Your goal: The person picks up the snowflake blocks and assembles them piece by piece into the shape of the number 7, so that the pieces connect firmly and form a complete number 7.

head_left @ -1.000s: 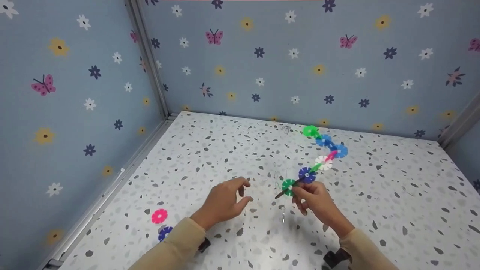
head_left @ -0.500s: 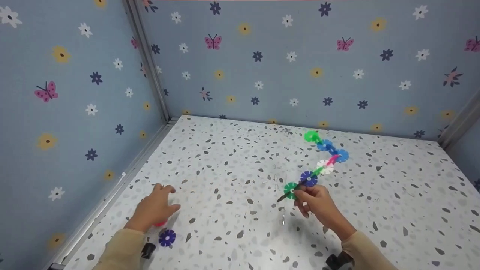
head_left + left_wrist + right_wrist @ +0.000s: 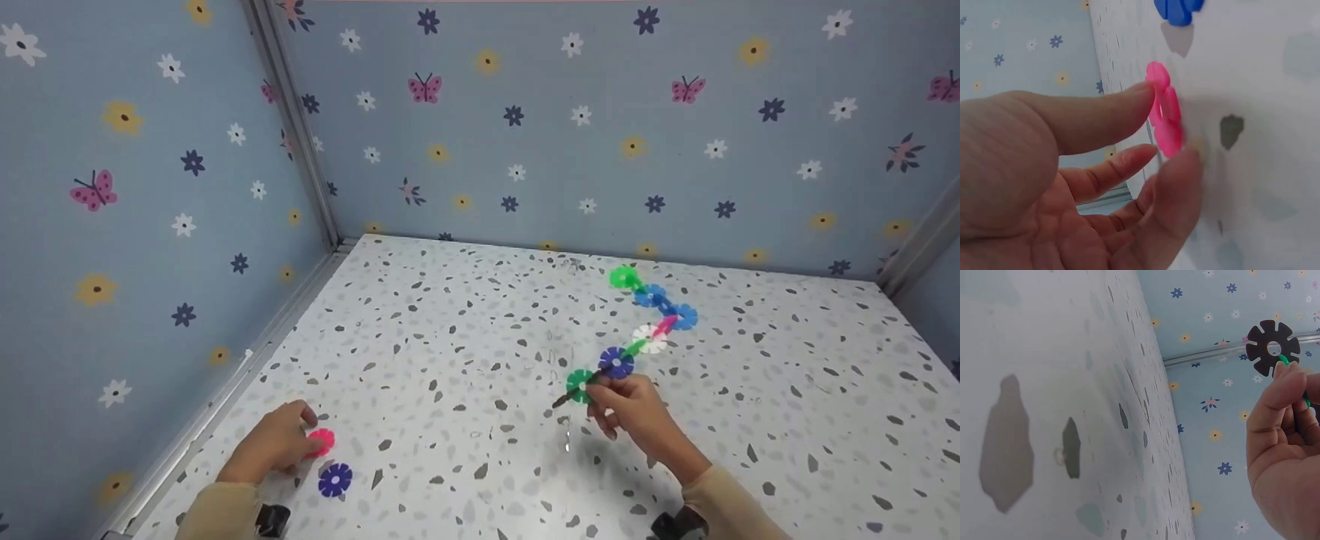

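A chain of slotted plastic snowflake discs [image 3: 616, 363] in several colours stretches back over the table. My right hand [image 3: 637, 405] pinches its near end by a green disc [image 3: 580, 385], where a black disc [image 3: 1273, 349] sits crosswise in a slot. At the front left my left hand [image 3: 274, 442] is at a loose pink snowflake disc [image 3: 322, 441]. Its thumb [image 3: 1129, 109] lies on the pink disc, and the index fingertip is right at the disc's lower edge. A dark blue disc [image 3: 335, 480] lies flat beside them.
The white speckled table [image 3: 450, 322] carries all the pieces. Blue patterned walls [image 3: 480, 135] bound it at the back and left, with a metal rail [image 3: 225, 375] along the left edge.
My left hand has moved left from the middle of the table, down to the pink disc. The right hand stays at the chain's near end, almost still.
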A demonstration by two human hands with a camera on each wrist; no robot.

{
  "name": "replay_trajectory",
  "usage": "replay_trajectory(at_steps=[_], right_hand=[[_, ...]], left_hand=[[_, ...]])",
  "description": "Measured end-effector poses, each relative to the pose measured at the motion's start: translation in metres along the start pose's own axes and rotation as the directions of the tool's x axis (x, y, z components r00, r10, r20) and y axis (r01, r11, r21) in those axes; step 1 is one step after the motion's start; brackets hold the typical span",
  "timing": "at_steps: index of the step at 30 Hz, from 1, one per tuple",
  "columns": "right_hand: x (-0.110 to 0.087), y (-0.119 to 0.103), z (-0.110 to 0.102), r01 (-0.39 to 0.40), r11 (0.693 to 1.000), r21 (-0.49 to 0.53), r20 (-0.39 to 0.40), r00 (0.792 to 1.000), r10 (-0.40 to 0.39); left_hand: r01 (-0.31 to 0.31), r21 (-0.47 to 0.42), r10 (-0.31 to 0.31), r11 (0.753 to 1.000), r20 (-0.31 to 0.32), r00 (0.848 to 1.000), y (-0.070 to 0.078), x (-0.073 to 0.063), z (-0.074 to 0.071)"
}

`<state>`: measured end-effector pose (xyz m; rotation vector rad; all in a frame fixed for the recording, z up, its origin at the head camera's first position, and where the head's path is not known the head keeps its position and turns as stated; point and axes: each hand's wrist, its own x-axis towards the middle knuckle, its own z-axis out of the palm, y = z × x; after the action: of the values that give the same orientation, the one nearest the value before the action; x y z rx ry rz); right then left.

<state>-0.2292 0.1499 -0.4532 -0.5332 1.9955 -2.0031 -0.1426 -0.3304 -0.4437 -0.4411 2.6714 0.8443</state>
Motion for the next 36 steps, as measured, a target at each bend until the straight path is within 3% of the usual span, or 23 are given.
replay_trajectory(at_steps=[5, 14, 21, 25, 30, 33, 36], right_hand=[[-0.001, 0.001, 0.0, 0.003, 1.0, 0.004, -0.001, 1.0, -0.003], [-0.003, 0.004, 0.001, 0.012, 1.0, -0.006, 0.009, 1.0, -0.012], [-0.002, 0.002, 0.0, 0.025, 0.999, -0.02, 0.011, 1.0, -0.025], [0.0, -0.001, 0.0, 0.038, 0.999, -0.027, 0.015, 0.999, -0.037], [-0.001, -0.001, 0.0, 0.027, 0.999, -0.023, 0.006, 1.0, -0.027], [-0.001, -0.001, 0.001, 0.029, 0.999, -0.017, 0.003, 1.0, -0.029], [-0.002, -0.001, 0.001, 0.041, 0.999, -0.006, 0.004, 0.999, -0.041]], left_hand=[[0.005, -0.022, -0.004, 1.0, 0.008, 1.0, 0.001, 0.001, 0.002], [0.003, 0.022, -0.003, 1.0, 0.015, 1.0, -0.006, -0.001, 0.005], [-0.076, -0.018, 0.074, 0.997, -0.056, 0.996, -0.003, 0.001, 0.009], [-0.152, -0.078, 0.142, 0.985, -0.121, 0.982, 0.012, 0.002, 0.017], [-0.241, -0.172, 0.21, 0.955, -0.182, 0.961, 0.045, 0.003, 0.035], [-0.296, -0.25, 0.252, 0.922, -0.192, 0.948, 0.067, 0.002, 0.047], [-0.351, -0.325, 0.314, 0.878, -0.161, 0.936, 0.088, -0.001, 0.059]])
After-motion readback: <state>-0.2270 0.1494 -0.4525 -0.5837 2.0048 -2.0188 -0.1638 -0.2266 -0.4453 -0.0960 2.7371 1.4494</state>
